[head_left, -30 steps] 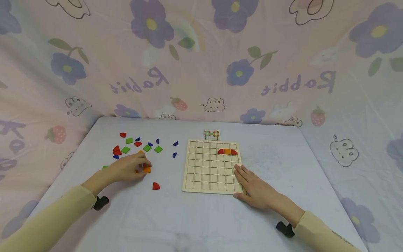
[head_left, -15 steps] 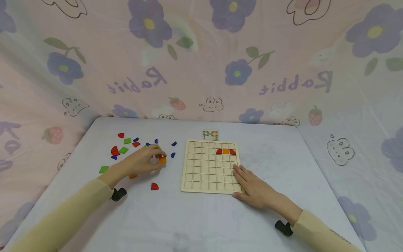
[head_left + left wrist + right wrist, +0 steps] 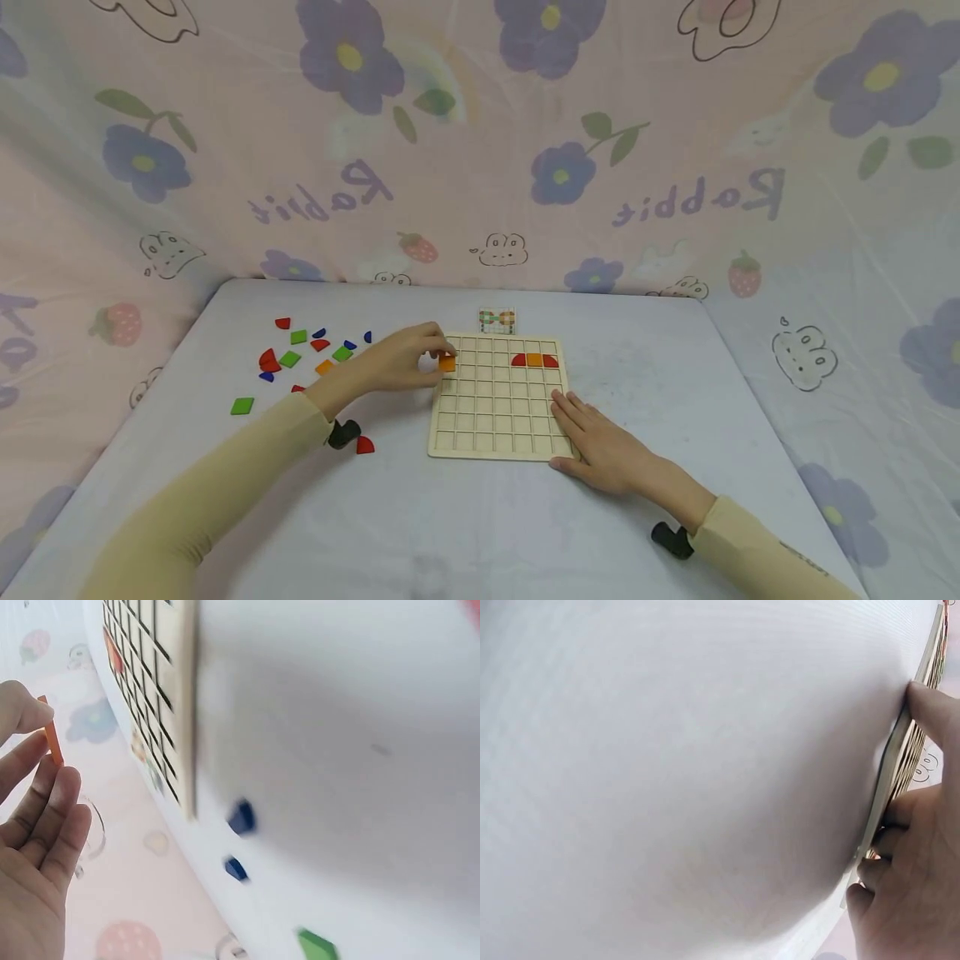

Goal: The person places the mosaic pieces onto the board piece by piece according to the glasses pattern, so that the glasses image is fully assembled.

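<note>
Between thumb and fingertips my left hand (image 3: 408, 358) pinches a thin orange square tile (image 3: 447, 363), held over the left edge of a pale wooden grid board (image 3: 495, 412). In the left wrist view the same orange tile (image 3: 52, 741) appears edge-on, raised off the board. My right hand (image 3: 603, 446) lies on the board's lower right edge, fingers extended and thumb at the corner. Near the board's upper right, another orange square (image 3: 534, 360) sits in a cell, flanked by a red quarter-round (image 3: 519, 360) and a second red quarter-round (image 3: 551, 361).
A small pattern card (image 3: 497, 320) lies just behind the board. Loose tiles are scattered at the left of the table, among them a green one (image 3: 242, 406), a red one (image 3: 365, 445) and a blue one (image 3: 318, 333). My left forearm hides part of that area.
My left hand has carried the orange tile from the loose tiles on the left rightward to the board's left edge. My right hand stays in place on the board.
</note>
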